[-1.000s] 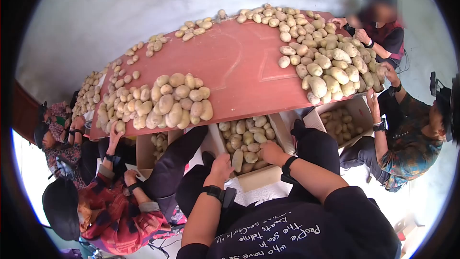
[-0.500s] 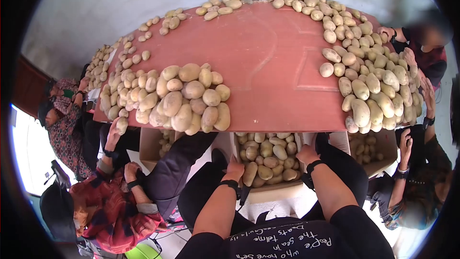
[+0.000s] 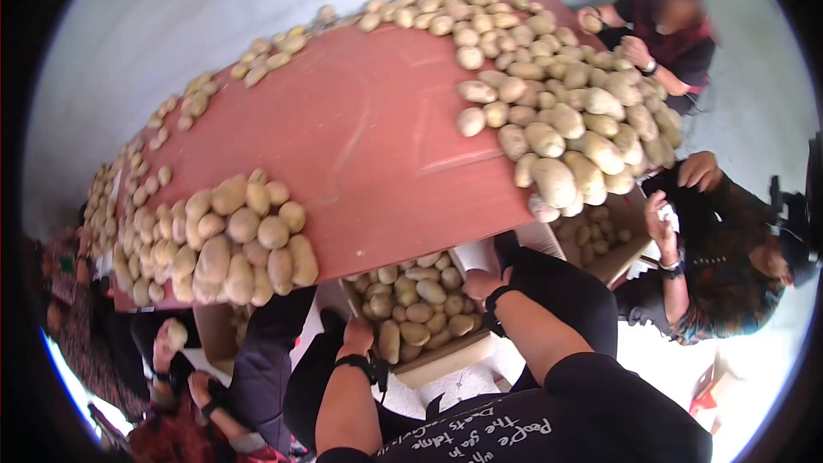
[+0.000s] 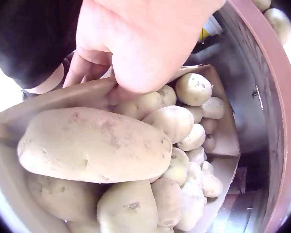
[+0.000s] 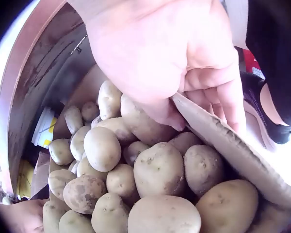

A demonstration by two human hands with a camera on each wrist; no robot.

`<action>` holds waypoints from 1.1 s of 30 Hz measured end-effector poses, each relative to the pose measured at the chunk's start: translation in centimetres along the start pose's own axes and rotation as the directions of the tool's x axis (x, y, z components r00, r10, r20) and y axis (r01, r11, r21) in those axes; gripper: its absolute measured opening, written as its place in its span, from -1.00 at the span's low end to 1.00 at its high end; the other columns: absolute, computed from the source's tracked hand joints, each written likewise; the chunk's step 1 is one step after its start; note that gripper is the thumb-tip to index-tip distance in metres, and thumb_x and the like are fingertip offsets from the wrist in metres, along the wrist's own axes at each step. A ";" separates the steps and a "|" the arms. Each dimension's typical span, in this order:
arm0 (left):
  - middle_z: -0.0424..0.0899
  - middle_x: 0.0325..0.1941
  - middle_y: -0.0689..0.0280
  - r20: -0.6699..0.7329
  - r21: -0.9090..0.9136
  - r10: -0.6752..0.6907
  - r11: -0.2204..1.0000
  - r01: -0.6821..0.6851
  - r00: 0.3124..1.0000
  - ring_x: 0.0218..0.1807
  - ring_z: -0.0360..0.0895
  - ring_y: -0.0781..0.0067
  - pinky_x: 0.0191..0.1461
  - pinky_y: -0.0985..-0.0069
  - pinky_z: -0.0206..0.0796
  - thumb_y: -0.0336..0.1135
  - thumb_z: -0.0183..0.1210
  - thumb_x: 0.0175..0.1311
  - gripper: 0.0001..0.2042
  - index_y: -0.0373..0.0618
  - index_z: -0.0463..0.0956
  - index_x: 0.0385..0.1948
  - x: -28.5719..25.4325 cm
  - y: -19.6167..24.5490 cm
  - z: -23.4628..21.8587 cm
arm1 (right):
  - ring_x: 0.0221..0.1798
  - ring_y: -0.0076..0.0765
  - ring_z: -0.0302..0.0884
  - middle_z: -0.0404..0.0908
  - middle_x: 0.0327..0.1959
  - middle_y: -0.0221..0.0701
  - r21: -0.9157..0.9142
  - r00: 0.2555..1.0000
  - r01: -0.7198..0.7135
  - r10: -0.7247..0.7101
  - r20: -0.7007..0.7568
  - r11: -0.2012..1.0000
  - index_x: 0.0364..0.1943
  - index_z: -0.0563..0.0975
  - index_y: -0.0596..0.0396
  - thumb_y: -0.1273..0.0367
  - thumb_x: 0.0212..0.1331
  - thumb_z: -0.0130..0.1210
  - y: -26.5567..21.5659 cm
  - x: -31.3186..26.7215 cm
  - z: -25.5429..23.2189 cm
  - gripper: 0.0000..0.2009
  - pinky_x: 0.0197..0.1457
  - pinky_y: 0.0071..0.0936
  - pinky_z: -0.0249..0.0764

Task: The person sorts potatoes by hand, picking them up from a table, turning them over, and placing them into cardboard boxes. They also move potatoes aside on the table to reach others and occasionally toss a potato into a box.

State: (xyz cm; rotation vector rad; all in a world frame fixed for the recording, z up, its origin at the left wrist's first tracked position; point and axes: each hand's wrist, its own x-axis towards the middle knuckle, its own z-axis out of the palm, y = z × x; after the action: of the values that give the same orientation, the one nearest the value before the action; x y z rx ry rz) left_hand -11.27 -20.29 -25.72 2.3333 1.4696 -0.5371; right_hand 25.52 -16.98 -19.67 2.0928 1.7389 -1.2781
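Between both hands' fingers (image 4: 82, 68), potato-filled cardboard box (image 3: 440, 363), walls gripped.

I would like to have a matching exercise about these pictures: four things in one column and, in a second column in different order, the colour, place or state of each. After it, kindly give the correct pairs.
1. Left hand
2. Right hand
3. Middle box
4. Tabletop

A. red, with potatoes heaped on it
B. gripping the box's right side wall
C. cardboard, filled with potatoes
D. gripping the box's left side wall

Right pairs: 1-D, 2-B, 3-C, 4-A
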 end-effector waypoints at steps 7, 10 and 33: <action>0.54 0.12 -0.03 -0.059 -0.561 -0.263 0.806 0.186 0.963 0.12 0.51 -0.10 0.16 0.13 0.39 -0.37 -0.01 0.24 -0.61 -0.25 0.35 0.12 -0.5 1.1 -0.5 | 0.02 0.13 0.60 0.63 -0.09 0.09 -0.055 0.999 -0.046 0.046 0.009 0.997 -0.23 0.65 0.33 0.40 0.09 -0.02 1.8 -0.8 2.3 -0.70 0.09 -0.18 0.49; 0.53 0.12 -0.12 0.135 -0.027 0.018 1.000 -0.014 0.991 0.18 0.47 -0.14 0.22 0.14 0.36 -0.31 0.03 0.23 -0.51 -0.30 0.29 0.20 1.4 -0.2 0.8 | 0.03 0.08 0.61 0.64 -0.10 0.05 -0.083 0.999 -0.049 0.047 -0.026 0.995 -0.24 0.67 0.27 0.39 0.09 -0.01 1.9 -0.9 2.4 -0.71 0.10 -0.17 0.50; -0.13 0.57 0.02 -0.510 -0.156 0.119 -0.987 0.044 0.852 0.47 0.04 -0.32 0.05 0.09 0.55 -0.19 0.32 0.21 -0.09 0.20 -0.16 0.51 -23.4 2.6 -20.6 | 0.36 0.00 0.27 0.43 0.28 -0.19 -0.248 0.789 -0.321 0.113 -0.603 0.914 0.28 0.36 0.00 0.09 0.23 0.04 -13.8 -0.5 -30.2 -0.45 0.30 0.03 0.08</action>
State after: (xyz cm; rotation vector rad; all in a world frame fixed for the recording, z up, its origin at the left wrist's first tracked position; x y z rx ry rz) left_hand -15.37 -30.08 3.68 0.0601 -0.0218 1.0281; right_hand 29.10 4.77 5.24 2.5183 1.6654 -0.2347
